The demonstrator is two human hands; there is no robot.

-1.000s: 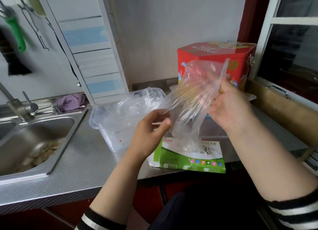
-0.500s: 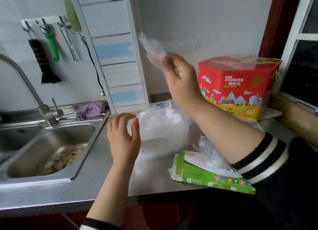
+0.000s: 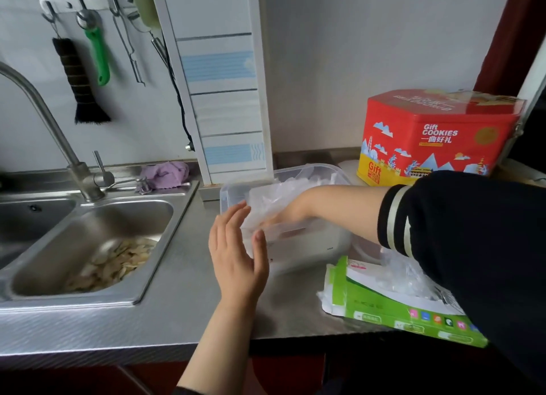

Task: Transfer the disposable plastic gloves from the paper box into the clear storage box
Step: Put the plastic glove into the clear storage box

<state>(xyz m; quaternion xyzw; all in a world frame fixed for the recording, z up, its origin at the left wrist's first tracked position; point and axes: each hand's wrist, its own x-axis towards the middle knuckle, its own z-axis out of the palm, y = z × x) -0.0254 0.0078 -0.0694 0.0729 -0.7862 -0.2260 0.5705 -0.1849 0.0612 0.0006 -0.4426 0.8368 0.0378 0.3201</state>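
the right hand [image 3: 274, 214] reaches down into the clear plastic storage box [image 3: 307, 247] among the thin crumpled plastic gloves [image 3: 283, 188]; its grip cannot be made out. the left hand [image 3: 236, 247] hovers loose-fingered at the box's near left corner, and further gloves spill from the green-and-white paper box [image 3: 384, 303] lying to the near right.
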